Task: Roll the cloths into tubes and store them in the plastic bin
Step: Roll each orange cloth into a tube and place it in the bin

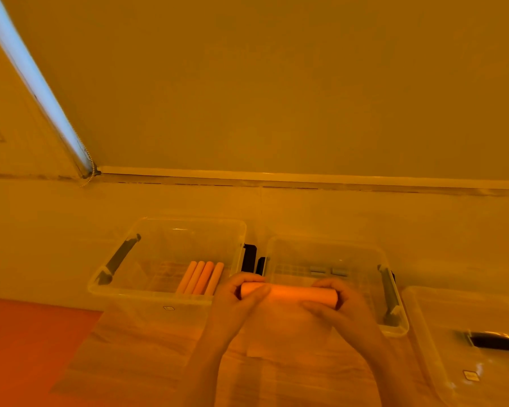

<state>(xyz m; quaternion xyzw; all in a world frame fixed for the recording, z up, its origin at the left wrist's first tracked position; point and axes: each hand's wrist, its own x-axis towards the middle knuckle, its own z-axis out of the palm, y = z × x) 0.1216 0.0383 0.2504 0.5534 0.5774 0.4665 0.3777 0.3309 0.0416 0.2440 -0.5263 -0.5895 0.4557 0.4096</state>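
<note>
Both hands hold one rolled orange cloth tube (294, 292) level above the table, in front of the gap between two clear bins. My left hand (241, 295) grips its left end, fingers curled over the top. My right hand (335, 301) grips its right end. The left clear plastic bin (124, 292) holds several rolled orange tubes (202, 277) lying side by side at its right side. The right clear bin (394, 324) shows no cloth.
A flat orange cloth (27, 342) lies at the lower left of the wooden table. A clear bin lid (441, 342) with a black latch (497, 342) lies at the right. Black latches (249, 257) sit between the bins. A wall stands close behind.
</note>
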